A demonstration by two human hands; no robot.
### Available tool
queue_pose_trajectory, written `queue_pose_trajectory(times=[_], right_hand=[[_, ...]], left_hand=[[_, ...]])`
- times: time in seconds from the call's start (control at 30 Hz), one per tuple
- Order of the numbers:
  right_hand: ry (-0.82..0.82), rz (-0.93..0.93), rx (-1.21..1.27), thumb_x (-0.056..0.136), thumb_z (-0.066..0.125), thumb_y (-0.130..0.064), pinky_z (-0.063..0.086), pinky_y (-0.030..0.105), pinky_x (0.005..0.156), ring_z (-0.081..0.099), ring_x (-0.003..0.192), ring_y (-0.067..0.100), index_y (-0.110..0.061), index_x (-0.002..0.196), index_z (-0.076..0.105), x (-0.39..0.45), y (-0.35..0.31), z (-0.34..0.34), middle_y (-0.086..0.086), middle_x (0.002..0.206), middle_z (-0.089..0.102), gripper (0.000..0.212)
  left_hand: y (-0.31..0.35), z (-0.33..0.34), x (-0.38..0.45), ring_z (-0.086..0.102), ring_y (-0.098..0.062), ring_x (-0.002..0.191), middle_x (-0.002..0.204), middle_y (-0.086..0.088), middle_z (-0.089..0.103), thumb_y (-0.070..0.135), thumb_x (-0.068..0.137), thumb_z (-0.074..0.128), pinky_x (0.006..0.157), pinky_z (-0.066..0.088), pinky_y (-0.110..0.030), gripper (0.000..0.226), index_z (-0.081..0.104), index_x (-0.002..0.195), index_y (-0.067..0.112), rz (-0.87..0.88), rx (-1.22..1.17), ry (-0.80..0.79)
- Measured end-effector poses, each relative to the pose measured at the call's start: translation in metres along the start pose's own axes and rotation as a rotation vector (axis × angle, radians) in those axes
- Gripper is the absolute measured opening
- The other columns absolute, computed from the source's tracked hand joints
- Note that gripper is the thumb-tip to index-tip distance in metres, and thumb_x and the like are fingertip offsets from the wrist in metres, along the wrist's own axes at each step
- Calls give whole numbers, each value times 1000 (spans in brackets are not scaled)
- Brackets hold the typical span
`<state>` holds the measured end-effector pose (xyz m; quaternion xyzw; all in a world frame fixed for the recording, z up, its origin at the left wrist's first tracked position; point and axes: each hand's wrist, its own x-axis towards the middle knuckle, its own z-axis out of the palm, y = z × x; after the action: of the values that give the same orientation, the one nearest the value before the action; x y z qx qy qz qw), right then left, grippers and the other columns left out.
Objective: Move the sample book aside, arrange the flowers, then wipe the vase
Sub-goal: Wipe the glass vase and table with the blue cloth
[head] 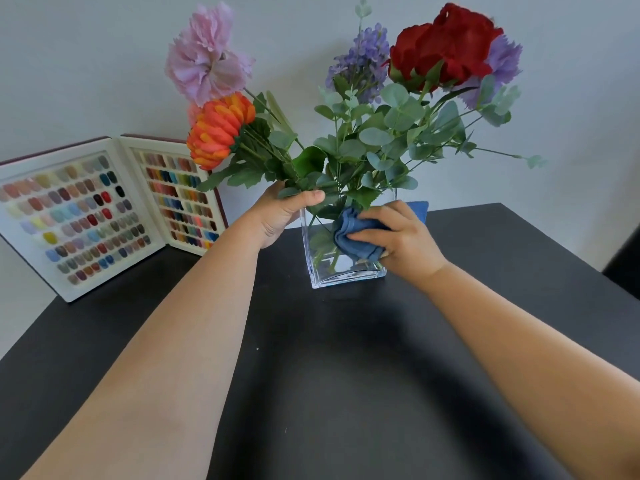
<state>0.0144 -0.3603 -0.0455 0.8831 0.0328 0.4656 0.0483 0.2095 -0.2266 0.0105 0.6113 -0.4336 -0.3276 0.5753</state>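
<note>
A clear square glass vase stands on the black table, a little past its middle. It holds artificial flowers: a pink one, an orange one, purple sprigs, a red rose and green leaves. My left hand grips the vase's upper left rim among the leaves. My right hand presses a crumpled blue cloth against the vase's front face. The open sample book, full of coloured nail swatches, stands propped at the table's far left against the wall.
A plain grey wall rises right behind the table. The table's right edge runs diagonally at the far right, with a dark object beyond it. Both my forearms stretch across the near half of the table.
</note>
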Motion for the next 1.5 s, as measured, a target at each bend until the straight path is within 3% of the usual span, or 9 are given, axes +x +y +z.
queue_pose_trajectory(times=[0.2,0.4,0.53,0.7,0.83,1.0,1.13,1.3,1.5], right_hand=[[179,523,62,64,79,12,52,44,79,58,92,37,-9,92,79,-36,11,-6,15,106,66,35],[-313,436,-10,62,79,9,54,44,72,57,91,38,-16,93,79,-59,-8,-11,11,113,65,40],[-648,473,-19,80,67,-4,48,37,88,46,114,24,-29,109,74,-52,-13,-26,-5,133,54,39],[-258,737,257,70,79,-2,40,18,94,47,113,13,-26,96,77,-45,-29,-48,-4,137,47,36],[-137,949,459,74,72,-7,40,0,69,59,81,-3,-44,85,70,-31,-43,-71,-21,96,65,39],[-142,1041,902,81,67,-10,51,21,64,67,75,4,-28,86,70,-20,-50,-86,-7,80,73,20],[-64,1082,1103,82,73,-10,57,32,74,70,85,17,-26,88,71,-13,-51,-88,0,89,75,17],[-85,1088,1232,83,71,-4,56,39,80,69,89,24,-10,103,67,-8,-56,-87,9,96,73,21],[-139,983,1400,85,66,1,54,36,88,67,97,22,-20,107,68,7,-75,-85,5,102,71,30]], left_hand=[[0,2,0,66,13,90,94,25,74,34,67,79,80,39,-23,26,74,86,51,18,-36,-9],[-1,3,1,64,5,103,103,20,75,41,54,83,89,39,-22,51,67,102,34,8,-105,3],[-3,5,1,59,-4,116,106,17,74,40,52,83,107,33,-31,55,67,104,32,17,-141,10],[0,2,6,53,-16,128,127,0,66,39,43,89,118,27,-39,99,55,133,17,-9,-166,-9],[2,0,8,52,-12,125,129,0,63,50,15,97,115,27,-31,143,45,143,12,-55,-165,-33],[4,0,6,45,-14,132,128,3,62,51,20,97,117,24,-33,115,59,124,21,-86,-147,-52],[-10,0,-5,35,-14,140,128,15,54,64,60,79,111,27,-39,72,52,120,35,-70,-53,60],[-52,5,-47,41,-21,134,137,6,44,69,69,72,108,38,-44,98,30,147,25,7,-52,288],[-64,22,-105,47,-22,136,144,0,54,74,65,71,110,36,-47,90,50,141,29,-138,-256,-161]])
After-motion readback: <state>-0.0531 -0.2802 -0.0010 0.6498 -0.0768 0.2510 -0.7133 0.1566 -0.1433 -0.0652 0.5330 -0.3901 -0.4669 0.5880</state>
